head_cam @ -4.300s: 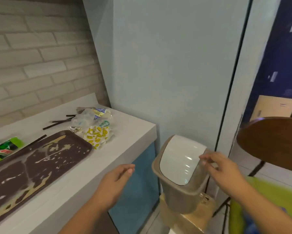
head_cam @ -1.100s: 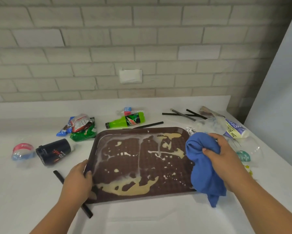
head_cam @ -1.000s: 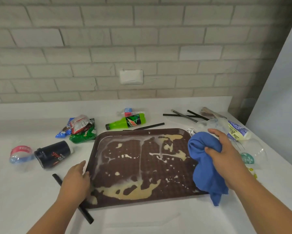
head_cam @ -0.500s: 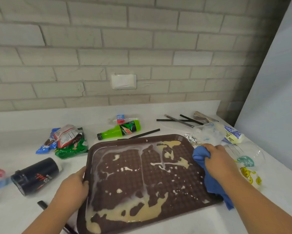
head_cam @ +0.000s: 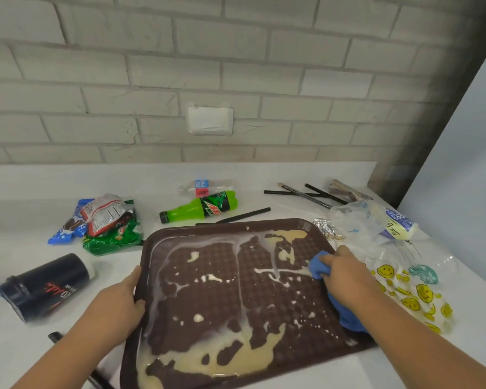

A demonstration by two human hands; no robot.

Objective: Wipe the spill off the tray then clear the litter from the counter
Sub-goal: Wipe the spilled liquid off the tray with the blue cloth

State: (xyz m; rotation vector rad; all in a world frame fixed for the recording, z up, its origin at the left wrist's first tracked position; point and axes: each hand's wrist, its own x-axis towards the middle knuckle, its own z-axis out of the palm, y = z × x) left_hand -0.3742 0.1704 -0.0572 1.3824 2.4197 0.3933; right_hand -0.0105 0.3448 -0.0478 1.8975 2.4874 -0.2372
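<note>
On the far left of the worktop (head_cam: 20,228) a black cup (head_cam: 46,286) lies on its side. Behind it is a heap of wrappers (head_cam: 107,220), all litter for the second half of the job. A black straw (head_cam: 55,336) runs under the left forearm.

The left grip (head_cam: 115,307) has closed on the tray (head_cam: 222,293) at its left rim, thumb along the edge and fingertips hooked over it. That reads as bracing, so the tray will not slide on the smooth top when the other hand pushes.

A green bottle (head_cam: 199,206) lies just beyond the far rim, clear of the work. The tray sits in the middle of the worktop. The spill (head_cam: 225,360) is a cream pool along its near edge, with thin streaks and spots across the rest.

The right grip (head_cam: 345,279) is closed round a bunched blue cloth (head_cam: 316,268) and presses it down on the tray's right side, at the end of one streak. The wad gives thickness to soak, and starting at the right edge suggests a sweep leftward toward the braced hand. Almost all the liquid is there, so wiping has barely begun.

Right of the tray lie foil (head_cam: 324,227), more straws (head_cam: 300,193) and a smiley bag (head_cam: 416,294), none yet cleared.
</note>
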